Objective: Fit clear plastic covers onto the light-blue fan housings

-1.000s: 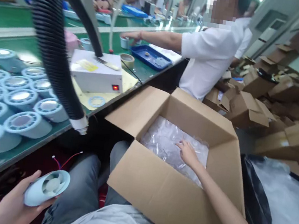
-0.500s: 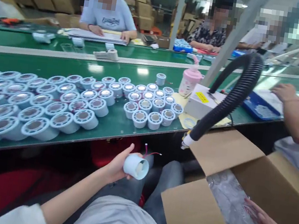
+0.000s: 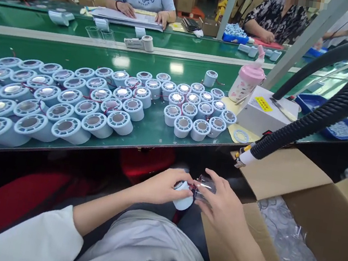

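Note:
My left hand (image 3: 169,185) grips a light blue plastic cylinder (image 3: 183,199) above my lap, its fingers and thumb at the upper end where thin red wires come out. Just to its right, my right hand (image 3: 221,198) is closed around a clear plastic cup (image 3: 206,188). The cup's mouth faces the blue cylinder and the wires lie between the two. Whether cup and cylinder touch I cannot tell. On my right stands an open cardboard box (image 3: 319,230) holding several clear plastic cups (image 3: 288,239).
Rows of similar blue cylinders (image 3: 66,125) stand along the green table (image 3: 146,143). A pink-lidded cup (image 3: 249,78), a white box (image 3: 266,111) and a black corrugated hose (image 3: 314,112) are at right, near a blue tray (image 3: 341,125). Co-workers sit across the table.
My right hand has come out of the cardboard box with a clear cup and moved left to my left hand. The blue cylinder has been turned, with its wired end now toward the cup.

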Tool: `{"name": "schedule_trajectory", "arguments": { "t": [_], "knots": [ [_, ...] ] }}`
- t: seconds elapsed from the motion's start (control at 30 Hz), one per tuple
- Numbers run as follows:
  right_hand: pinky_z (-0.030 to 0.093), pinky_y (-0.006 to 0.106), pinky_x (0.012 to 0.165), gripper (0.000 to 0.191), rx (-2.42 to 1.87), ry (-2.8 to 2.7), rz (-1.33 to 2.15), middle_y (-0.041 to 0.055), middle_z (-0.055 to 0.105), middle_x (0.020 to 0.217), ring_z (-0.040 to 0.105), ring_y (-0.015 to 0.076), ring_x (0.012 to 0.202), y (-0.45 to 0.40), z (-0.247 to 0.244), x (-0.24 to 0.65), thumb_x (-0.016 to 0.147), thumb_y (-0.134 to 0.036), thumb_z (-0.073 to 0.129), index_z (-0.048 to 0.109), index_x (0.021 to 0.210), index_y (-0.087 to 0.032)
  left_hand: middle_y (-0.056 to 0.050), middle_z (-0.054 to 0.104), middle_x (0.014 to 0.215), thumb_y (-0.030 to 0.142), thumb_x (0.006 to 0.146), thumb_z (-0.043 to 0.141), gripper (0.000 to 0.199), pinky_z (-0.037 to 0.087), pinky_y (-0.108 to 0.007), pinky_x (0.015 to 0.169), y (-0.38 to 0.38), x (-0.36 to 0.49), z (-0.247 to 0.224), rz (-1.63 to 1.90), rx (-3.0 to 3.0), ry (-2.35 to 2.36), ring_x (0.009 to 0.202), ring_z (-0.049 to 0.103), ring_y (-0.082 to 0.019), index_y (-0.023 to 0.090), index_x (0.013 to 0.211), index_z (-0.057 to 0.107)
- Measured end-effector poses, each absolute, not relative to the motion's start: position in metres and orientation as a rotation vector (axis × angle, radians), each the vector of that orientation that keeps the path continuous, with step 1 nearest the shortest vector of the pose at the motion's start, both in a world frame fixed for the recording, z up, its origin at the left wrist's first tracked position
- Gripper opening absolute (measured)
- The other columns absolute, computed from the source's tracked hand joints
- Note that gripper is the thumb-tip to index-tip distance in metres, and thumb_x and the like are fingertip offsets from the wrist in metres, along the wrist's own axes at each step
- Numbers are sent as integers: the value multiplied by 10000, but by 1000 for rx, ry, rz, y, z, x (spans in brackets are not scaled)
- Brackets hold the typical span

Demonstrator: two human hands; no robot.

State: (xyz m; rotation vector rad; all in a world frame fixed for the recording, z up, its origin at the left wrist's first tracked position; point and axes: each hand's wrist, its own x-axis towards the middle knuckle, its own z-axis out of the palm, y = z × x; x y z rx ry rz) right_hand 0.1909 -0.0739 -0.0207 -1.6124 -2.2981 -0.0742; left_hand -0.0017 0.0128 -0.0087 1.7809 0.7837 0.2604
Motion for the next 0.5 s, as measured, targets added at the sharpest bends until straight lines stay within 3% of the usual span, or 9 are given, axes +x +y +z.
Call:
{"name": "schedule_trajectory", "arguments": {
  "t": [0.17,0.27,0.33,0.4,0.5],
  "knots": [
    [555,427,715,401,-1533,-2279,-295,170,559,1270,579,300,955,-77,-16,190,827,-219,645,621,1226,-241,18,522,695,483,898,405,385,371,-206,503,18,-8,-18,113,1540,920,585,477,-115,169,946,623],
    [545,431,662,385,-1605,-2328,-398,165,554,1303,588,321,933,-74,-17,184,811,-146,629,645,1181,-250,-7,582,808,412,890,471,308,428,-228,650,17,-4,-18,171,1709,805,729,535,-132,168,949,648],
    [543,417,658,259,-1707,-2304,-243,151,557,1304,582,340,979,-71,-19,184,774,-98,646,707,991,-225,-27,597,905,363,873,524,244,432,-258,760,14,-1,-15,245,1875,744,837,550,-155,176,952,659],
    [543,390,682,138,-1744,-2240,100,122,563,1278,576,327,1032,-69,-20,186,737,-90,683,692,800,-212,-34,581,935,351,852,571,216,430,-272,768,11,1,-14,319,1965,760,855,545,-165,189,969,653],
    [523,378,791,100,-1696,-1998,626,83,558,1212,578,273,1058,-70,-17,191,726,-192,735,638,711,-210,-38,564,968,423,744,713,373,441,-280,750,10,1,-18,456,1955,770,854,538,-168,195,1027,629]
  ]
}}
